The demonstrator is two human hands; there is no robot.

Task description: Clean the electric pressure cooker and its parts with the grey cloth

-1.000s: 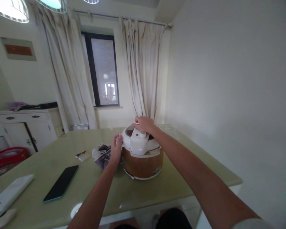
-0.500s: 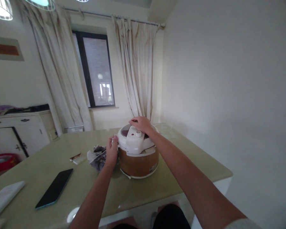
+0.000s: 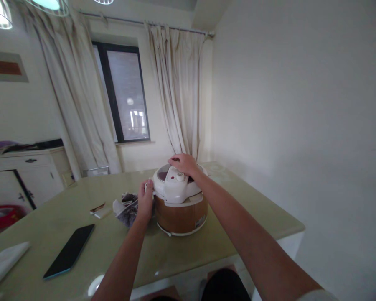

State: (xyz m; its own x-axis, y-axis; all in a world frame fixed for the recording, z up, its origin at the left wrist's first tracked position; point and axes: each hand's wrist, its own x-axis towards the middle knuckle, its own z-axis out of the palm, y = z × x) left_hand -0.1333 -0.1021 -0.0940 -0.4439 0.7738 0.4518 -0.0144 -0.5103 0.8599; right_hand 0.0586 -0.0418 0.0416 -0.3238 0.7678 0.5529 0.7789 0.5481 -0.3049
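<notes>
While under right hand (image 3: 184,164), cooker (image 3: 180,214) against left hand (image 3: 145,199)

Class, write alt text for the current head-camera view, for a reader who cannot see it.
A person's left hand holds the side, and right hand touches the top, of a round brown cooker with a white lid, standing on a glossy pale green table. To its left lie a crumpled grey-and-white cloth and a flat black rectangular device; long cream curtains hang behind.

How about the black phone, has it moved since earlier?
No, the black phone hasn't shifted on the table; only the camera view has.
</notes>
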